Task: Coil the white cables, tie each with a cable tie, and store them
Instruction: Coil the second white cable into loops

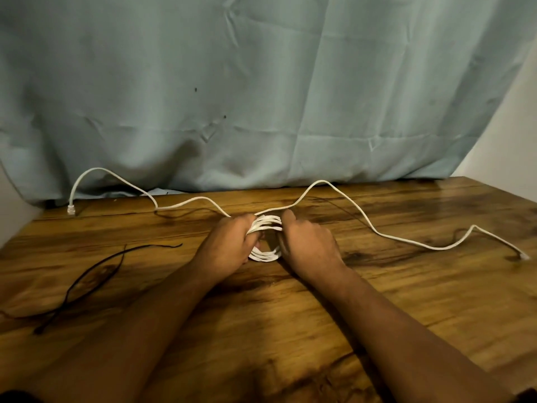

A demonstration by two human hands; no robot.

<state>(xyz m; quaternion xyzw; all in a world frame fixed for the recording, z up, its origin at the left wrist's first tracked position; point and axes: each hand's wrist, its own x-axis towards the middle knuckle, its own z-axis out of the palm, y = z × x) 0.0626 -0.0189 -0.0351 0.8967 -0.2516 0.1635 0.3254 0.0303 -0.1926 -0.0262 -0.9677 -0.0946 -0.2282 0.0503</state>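
Observation:
A white cable is partly wound into a small coil (pixel 266 238) at the middle of the wooden table (pixel 406 301). My left hand (pixel 229 242) grips the coil's left side and my right hand (pixel 308 242) grips its right side. One loose end runs left and arches up to a clear plug (pixel 71 210) at the table's back left. The other loose end loops right across the table to a plug (pixel 524 256) near the right edge. Two black cable ties (pixel 87 283) lie crossed on the table to the left of my left forearm.
A pale blue-green cloth (pixel 261 97) hangs behind the table and covers its back edge. A white wall (pixel 511 126) shows at the right. The table's left edge slants in at the far left.

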